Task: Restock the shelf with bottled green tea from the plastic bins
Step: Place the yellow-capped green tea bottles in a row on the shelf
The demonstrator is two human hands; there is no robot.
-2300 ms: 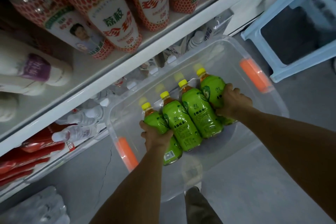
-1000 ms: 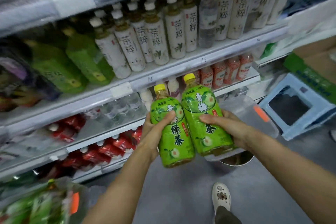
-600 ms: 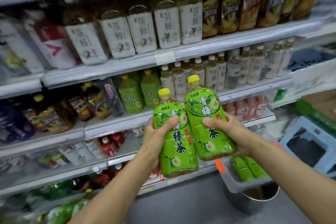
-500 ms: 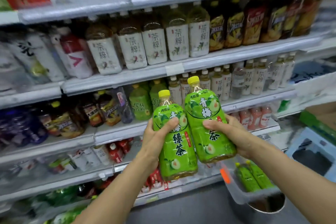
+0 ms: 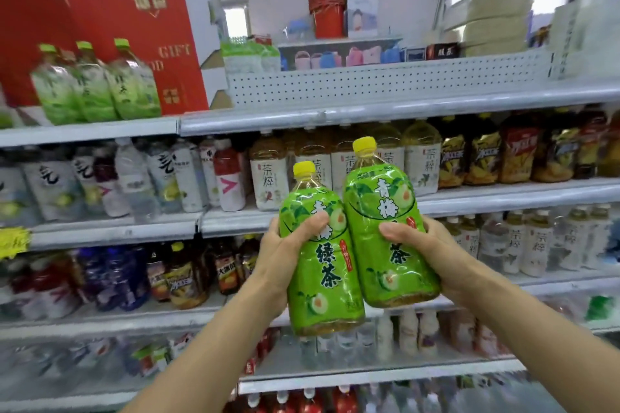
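Note:
I hold two green tea bottles with yellow caps upright in front of the shelves. My left hand grips the left green tea bottle around its middle. My right hand grips the right green tea bottle, which sits slightly higher and touches the other. Three matching green tea bottles stand on the top shelf at the upper left. The plastic bins are out of view.
A red gift box stands behind the three bottles on the top shelf. To its right runs a perforated white shelf back. The lower shelves are packed with white-labelled tea bottles, dark drinks and water.
Both hands lifted the two bottles out of the clear bin and raised them. My view swung up from the floor to the top shelves; the bin has left the frame.

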